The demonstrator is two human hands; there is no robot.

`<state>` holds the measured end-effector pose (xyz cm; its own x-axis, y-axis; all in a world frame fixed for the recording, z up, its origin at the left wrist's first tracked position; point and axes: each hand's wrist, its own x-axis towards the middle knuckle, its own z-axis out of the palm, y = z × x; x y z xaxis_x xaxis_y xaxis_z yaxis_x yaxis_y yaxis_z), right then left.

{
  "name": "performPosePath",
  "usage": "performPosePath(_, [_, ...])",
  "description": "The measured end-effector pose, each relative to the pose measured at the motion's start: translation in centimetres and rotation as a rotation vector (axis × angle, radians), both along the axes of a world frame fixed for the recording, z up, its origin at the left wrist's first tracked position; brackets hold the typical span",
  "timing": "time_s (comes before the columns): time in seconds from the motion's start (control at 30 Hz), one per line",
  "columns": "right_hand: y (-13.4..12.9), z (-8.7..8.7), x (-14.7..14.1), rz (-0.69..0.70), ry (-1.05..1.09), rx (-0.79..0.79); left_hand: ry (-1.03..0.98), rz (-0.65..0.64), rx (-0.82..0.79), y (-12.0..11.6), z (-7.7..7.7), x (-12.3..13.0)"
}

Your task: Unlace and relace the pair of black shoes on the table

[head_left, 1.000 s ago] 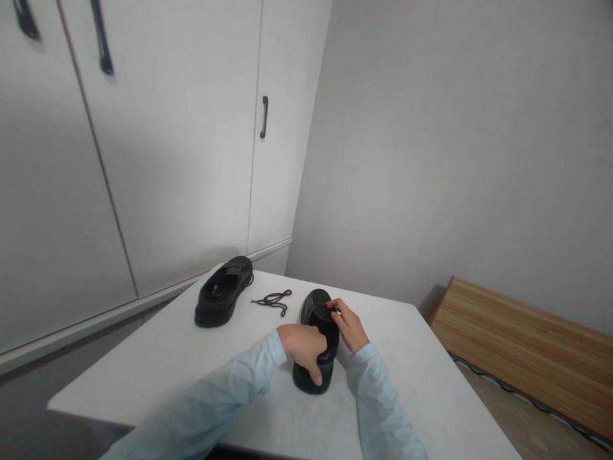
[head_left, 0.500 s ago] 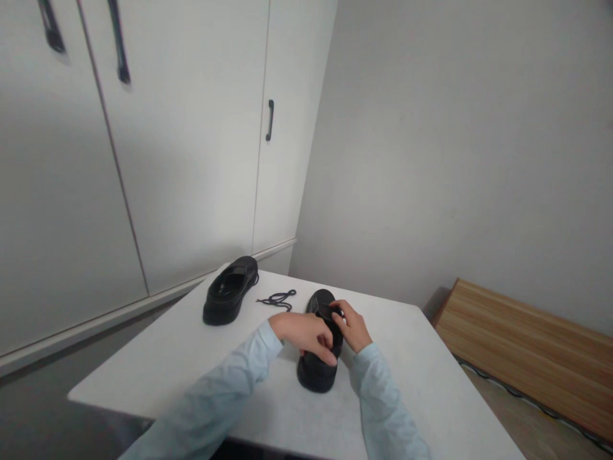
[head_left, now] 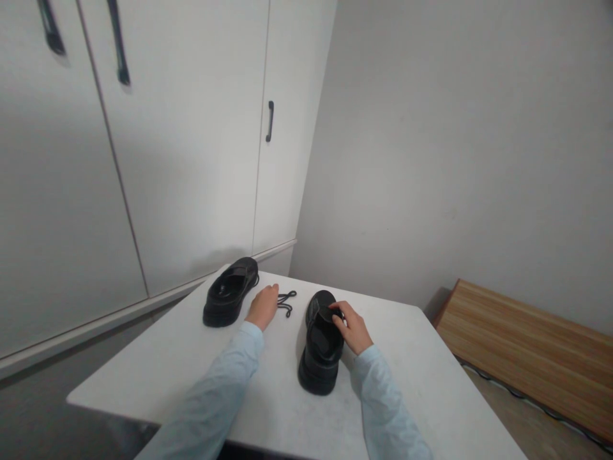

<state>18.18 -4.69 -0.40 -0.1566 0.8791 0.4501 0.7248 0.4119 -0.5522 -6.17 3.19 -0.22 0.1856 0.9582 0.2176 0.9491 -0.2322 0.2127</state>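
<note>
A black shoe (head_left: 322, 370) stands on the white table, its heel toward me and its opening uncovered. My right hand (head_left: 353, 327) grips the tongue of this shoe between thumb and fingers, at its upper right side. A loose black shoelace (head_left: 287, 295) lies on the table to the left of that shoe. My left hand (head_left: 263, 308) is over the lace's left end with fingers curled together on it; the fingertips are partly hidden. To the left of that hand sits a second black shoe (head_left: 225, 300), with a bit of lace showing at its right side.
The white table (head_left: 158, 377) extends under both shoes. White cabinets (head_left: 191, 140) with dark handles rise behind on the left, and a grey wall (head_left: 431, 160) on the right. A wood-grained board (head_left: 527, 345) is low at the right, beyond the table edge.
My left hand has moved from over the near shoe's opening, left and away from me, to the loose shoelace. My right hand remains at the shoe's tongue.
</note>
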Motion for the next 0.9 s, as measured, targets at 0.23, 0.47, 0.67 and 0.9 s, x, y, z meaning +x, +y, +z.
performPosePath(0.23, [0.0,-0.1,0.0,0.003,0.007,-0.002,0.091,0.021,-0.056,-0.9,-0.7,-0.4])
performPosePath(0.47, [0.3,-0.2,0.0,0.008,0.026,-0.014,0.109,-0.061,-0.048,-1.2,-0.9,0.6])
performPosePath(0.67, [0.4,-0.3,0.0,0.018,0.037,-0.018,0.121,-0.111,-0.073,-1.4,-0.6,0.7])
performPosePath(0.9, [0.3,0.0,-0.2,0.033,0.002,0.013,0.098,-0.174,-0.077,-1.3,-0.6,0.1])
